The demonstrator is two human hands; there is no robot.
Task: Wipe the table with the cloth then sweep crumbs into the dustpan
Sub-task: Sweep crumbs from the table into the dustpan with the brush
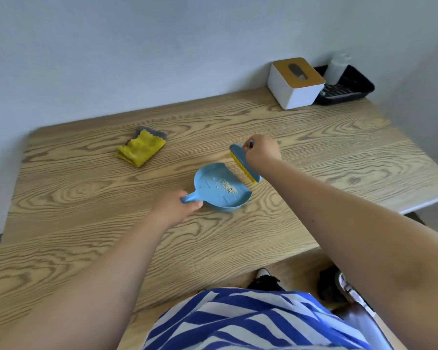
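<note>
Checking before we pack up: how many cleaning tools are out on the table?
3. The cloth lies folded at the far left, the dustpan sits mid-table in the left hand, and the brush is in the right hand beside it.

Wooden table [86,223], folded yellow cloth [141,150], blue dustpan [220,189], white tissue box [295,83], black tray [349,88] at the far corner

Matt wood-grain table [86,223], smooth plastic dustpan [210,190] — soft cloth [141,149]
</note>
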